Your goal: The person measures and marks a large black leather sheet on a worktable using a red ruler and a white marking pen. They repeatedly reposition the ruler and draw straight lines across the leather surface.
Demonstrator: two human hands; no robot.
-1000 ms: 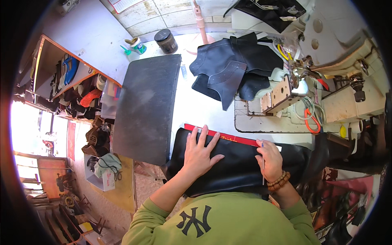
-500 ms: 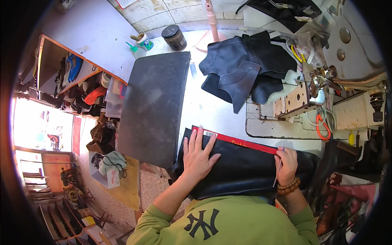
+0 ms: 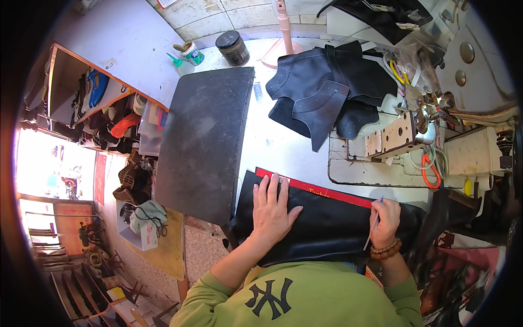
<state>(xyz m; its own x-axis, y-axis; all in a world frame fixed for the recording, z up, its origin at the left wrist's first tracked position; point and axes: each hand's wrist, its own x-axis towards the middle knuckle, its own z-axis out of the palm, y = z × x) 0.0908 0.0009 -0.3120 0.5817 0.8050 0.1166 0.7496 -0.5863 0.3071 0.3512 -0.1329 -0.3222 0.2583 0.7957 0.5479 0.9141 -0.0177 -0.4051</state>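
Observation:
Black leather (image 3: 321,229) lies along the near edge of the white table, partly draped toward my body. Along its far edge runs a flat red strip (image 3: 348,198) with gold lettering. My left hand (image 3: 272,214) rests palm down on the leather, fingers stretched out, their tips on the strip's left part. At the strip's right end, my right hand (image 3: 385,220) is closed around a slim white pen (image 3: 373,229); a blue end shows by the fingertips. Whether the pen touches the leather, I cannot tell.
A dark board (image 3: 204,141) lies to the left. Cut black leather pieces (image 3: 327,87) are piled at the back. On the right stands a sewing machine (image 3: 395,133) with orange-handled scissors (image 3: 430,171) beside it. A dark-lidded jar (image 3: 232,49) is at the back.
My left hand has shifted slightly to the right, its fingers closer together on the strip. My right hand with the pen has moved slightly right.

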